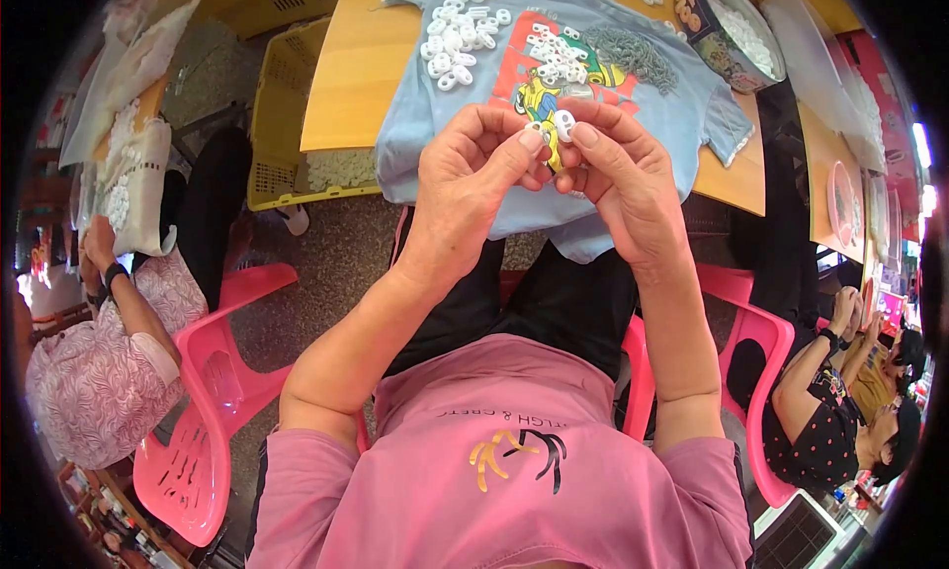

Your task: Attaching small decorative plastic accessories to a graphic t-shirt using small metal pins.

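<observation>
My left hand (473, 169) is closed, pinching a small white plastic piece (535, 128) between thumb and fingers; most of it is hidden. Close beside it, my right hand (625, 164) pinches a white oval plastic piece with holes (564, 124), like a cord lock part. The two pieces nearly meet; whether they touch I cannot tell. Both hands are raised over the near part of a light blue shirt (415, 124) spread on the table. Beyond them lie a heap of small white pieces (560, 57) and a grey heap of what look like small metal springs (638, 57).
White oval pieces (457, 40) are piled at the far left of the shirt. A round tin (727, 35) of white pieces stands far right on the wooden table (341, 65). Left of it is a yellow crate (287, 104). People sit on both sides, near pink chairs (213, 371).
</observation>
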Demonstrator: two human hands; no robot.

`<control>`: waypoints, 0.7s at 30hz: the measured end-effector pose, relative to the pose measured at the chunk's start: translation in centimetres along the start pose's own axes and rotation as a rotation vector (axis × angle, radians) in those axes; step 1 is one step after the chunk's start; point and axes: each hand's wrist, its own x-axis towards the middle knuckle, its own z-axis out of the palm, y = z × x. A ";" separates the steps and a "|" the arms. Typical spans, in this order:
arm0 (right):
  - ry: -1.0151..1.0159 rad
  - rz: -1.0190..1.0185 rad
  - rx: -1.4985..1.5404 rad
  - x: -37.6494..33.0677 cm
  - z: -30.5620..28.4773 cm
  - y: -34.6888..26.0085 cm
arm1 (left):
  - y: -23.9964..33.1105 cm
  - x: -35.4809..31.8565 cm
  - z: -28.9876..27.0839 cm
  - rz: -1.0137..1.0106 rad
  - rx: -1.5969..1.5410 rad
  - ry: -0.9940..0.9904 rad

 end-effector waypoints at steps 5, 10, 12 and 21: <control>0.043 -0.106 -0.211 -0.1 0.0 0.1 | 0.0 0.1 0.1 -0.006 0.009 0.007; 0.066 -0.152 -0.305 0.0 -0.2 0.3 | 0.0 0.1 0.1 -0.011 0.030 0.006; 0.070 -0.168 -0.314 0.0 -0.1 0.3 | -0.1 0.1 0.1 -0.009 0.042 -0.003; 0.040 0.148 0.174 0.4 0.1 0.1 | 0.0 0.0 0.4 0.026 -0.018 0.011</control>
